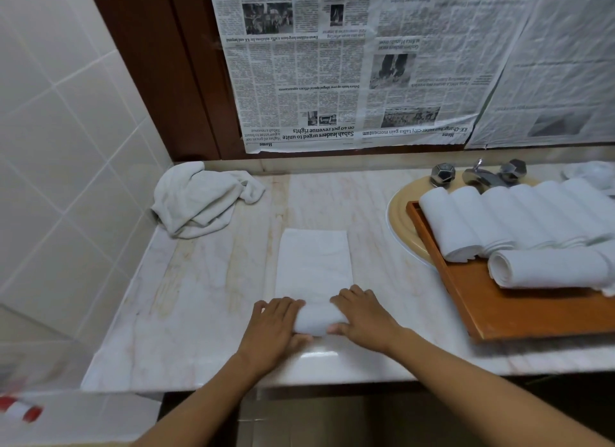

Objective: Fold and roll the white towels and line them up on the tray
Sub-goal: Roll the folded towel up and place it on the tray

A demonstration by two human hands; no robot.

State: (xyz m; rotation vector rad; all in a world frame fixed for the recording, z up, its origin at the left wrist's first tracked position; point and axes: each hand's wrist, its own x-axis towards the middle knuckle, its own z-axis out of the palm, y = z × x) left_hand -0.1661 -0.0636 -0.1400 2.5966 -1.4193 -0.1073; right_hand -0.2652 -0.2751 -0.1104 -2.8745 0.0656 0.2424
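Tray [519, 313] (rolls [499, 220] aboard) right of half-rolled towel [314, 270]; crumpled heap [199, 203] back-left

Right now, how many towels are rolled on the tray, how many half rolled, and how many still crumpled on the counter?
Rolled towels in the row on the tray: 6 in view; the row runs off frame
Rolled towel lying across in front: 1
Half-rolled towel held by left hand and right hand: 1
Crumpled towel heap: 1
Total: 9

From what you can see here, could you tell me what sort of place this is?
Most likely a bathroom: a marble counter with an inset basin and chrome faucet, a tiled wall, and rolled white towels on a wooden tray.
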